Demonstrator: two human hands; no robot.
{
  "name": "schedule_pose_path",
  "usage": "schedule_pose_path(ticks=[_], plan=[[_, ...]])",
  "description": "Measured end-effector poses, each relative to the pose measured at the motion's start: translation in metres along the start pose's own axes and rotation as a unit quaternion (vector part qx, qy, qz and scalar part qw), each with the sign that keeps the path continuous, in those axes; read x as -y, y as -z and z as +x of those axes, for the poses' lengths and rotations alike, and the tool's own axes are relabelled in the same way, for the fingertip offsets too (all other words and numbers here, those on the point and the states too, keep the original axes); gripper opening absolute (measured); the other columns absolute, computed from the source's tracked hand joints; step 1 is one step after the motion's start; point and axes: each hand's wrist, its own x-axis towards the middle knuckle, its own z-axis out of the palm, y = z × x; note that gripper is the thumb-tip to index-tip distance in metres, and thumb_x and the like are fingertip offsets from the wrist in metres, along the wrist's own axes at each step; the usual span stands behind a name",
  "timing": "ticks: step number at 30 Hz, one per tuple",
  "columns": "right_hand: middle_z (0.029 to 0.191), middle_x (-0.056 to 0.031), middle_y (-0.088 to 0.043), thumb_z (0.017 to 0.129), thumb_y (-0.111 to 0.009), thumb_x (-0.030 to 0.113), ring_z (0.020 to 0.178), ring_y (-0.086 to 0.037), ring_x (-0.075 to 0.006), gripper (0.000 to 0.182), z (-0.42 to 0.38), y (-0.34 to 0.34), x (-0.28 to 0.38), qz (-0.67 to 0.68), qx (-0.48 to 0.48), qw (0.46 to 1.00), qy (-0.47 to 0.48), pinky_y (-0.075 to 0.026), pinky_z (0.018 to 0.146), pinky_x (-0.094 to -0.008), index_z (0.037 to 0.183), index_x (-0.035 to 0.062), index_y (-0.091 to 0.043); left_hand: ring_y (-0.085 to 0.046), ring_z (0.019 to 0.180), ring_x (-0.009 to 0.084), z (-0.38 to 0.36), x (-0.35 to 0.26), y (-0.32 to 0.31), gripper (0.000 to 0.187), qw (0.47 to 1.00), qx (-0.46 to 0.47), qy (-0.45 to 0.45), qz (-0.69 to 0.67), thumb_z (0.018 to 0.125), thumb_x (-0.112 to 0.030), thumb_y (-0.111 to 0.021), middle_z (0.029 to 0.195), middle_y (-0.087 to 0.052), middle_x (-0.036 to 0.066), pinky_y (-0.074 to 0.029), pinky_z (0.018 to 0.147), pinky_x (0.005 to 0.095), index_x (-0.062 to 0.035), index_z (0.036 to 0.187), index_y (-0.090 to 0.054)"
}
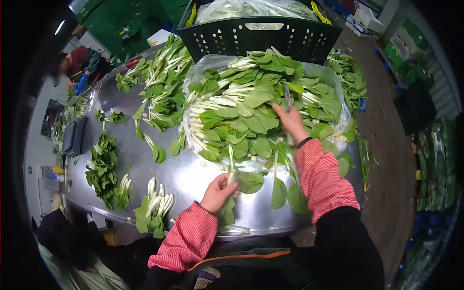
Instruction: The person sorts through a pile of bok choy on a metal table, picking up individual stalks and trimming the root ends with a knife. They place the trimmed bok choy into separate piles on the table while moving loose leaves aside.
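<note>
My left hand (pixel 220 193) is closed around a leafy green (pixel 232 166) with a pale stalk, over the near edge of the metal table. My right hand (pixel 292 123) is closed on what looks like a knife; its curved grey blade (pixel 287 95) points away from me over the leaves. Beneath and beyond that hand, a big pile of leafy greens (pixel 251 96) with white stems lies on a clear plastic bag (pixel 193 77). Loose leaves (pixel 279 191) hang between my hands and the near edge.
A black crate (pixel 261 39) with plastic-wrapped contents stands behind the pile. More greens (pixel 102 162) and a small bunch (pixel 154 208) lie on the metal table (pixel 126 145) to the left. At far left is another person's blue-gloved hand (pixel 81 84). A dark box (pixel 75 137) sits near the left edge.
</note>
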Motion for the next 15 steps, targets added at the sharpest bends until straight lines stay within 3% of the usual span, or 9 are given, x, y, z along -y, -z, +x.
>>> schedule_pose_path(ticks=[2,4,7,10,12,14,15], plan=[[0.07,-0.005,-0.057,0.075,-0.077,0.034,0.052,-0.052,-0.0139,0.043,-0.033,-0.013,0.036,0.167,0.01,0.985,-0.03,-0.045,0.044,-0.0292,0.087,0.0012,-0.053,-0.06,0.075,0.0143,-0.001,0.001,0.008,0.019,1.0,-0.012,-0.001,-0.01,0.093,-0.007,-0.058,0.087,-0.062,0.007,-0.051,0.071,0.0281,0.0006,0.11,-0.053],[0.067,0.0,-0.056,0.078,-0.076,0.026,0.055,-0.05,-0.0097,0.03,-0.033,-0.028,0.037,0.227,-0.033,0.973,-0.033,-0.041,0.044,-0.0286,0.077,0.0059,-0.054,-0.061,0.076,0.0143,-0.001,0.002,0.014,0.019,0.999,-0.026,-0.003,-0.02,0.093,-0.007,-0.057,0.087,-0.063,0.007,-0.052,0.071,0.0284,0.0008,0.11,-0.053],[0.072,0.0003,-0.059,0.08,-0.074,0.018,0.059,-0.05,-0.0083,0.021,-0.051,-0.022,0.048,0.271,-0.033,0.962,0.02,-0.042,0.051,-0.0272,0.08,0.0043,-0.058,-0.058,0.072,0.0119,-0.003,-0.004,0.014,0.018,0.998,-0.065,-0.009,-0.023,0.094,-0.007,-0.058,0.084,-0.061,0.005,-0.049,0.068,0.0252,0.0016,0.109,-0.053],[0.073,-0.0049,-0.062,0.08,-0.071,0.018,0.063,-0.056,-0.0129,0.023,-0.089,0.0,0.048,0.243,-0.088,0.96,0.107,-0.047,0.059,-0.03,0.083,-0.0028,-0.062,-0.058,0.072,0.0116,-0.006,-0.014,0.013,0.018,0.996,-0.074,-0.009,-0.045,0.093,-0.007,-0.058,0.084,-0.061,0.004,-0.05,0.067,0.0253,0.0017,0.108,-0.053],[0.075,-0.0036,-0.064,0.081,-0.072,0.018,0.07,-0.058,-0.0119,0.026,-0.133,0.033,0.049,0.231,-0.095,0.967,0.049,-0.047,0.067,-0.0295,0.09,-0.0039,-0.063,-0.058,0.071,0.0117,-0.005,-0.014,0.018,0.018,0.996,-0.069,-0.017,-0.046,0.093,-0.007,-0.058,0.084,-0.062,0.005,-0.05,0.067,0.0252,0.0012,0.108,-0.054],[0.08,-0.0042,-0.066,0.082,-0.072,0.02,0.073,-0.06,-0.0141,0.03,-0.164,0.053,0.009,0.245,-0.111,0.962,0.055,-0.048,0.069,-0.0302,0.096,-0.0049,-0.063,-0.059,0.071,0.0119,-0.005,-0.016,0.019,0.017,0.996,-0.073,-0.011,-0.039,0.093,-0.007,-0.058,0.084,-0.062,0.005,-0.05,0.066,0.025,0.0009,0.108,-0.053],[0.083,-0.0064,-0.066,0.083,-0.071,0.02,0.076,-0.062,-0.0163,0.033,-0.176,0.067,-0.013,0.225,-0.099,0.968,-0.049,-0.049,0.071,-0.0314,0.101,-0.005,-0.062,-0.059,0.071,0.0121,-0.005,-0.014,0.021,0.017,0.996,-0.072,-0.014,-0.043,0.093,-0.007,-0.058,0.084,-0.063,0.006,-0.051,0.066,0.0248,0.0006,0.107,-0.053]])
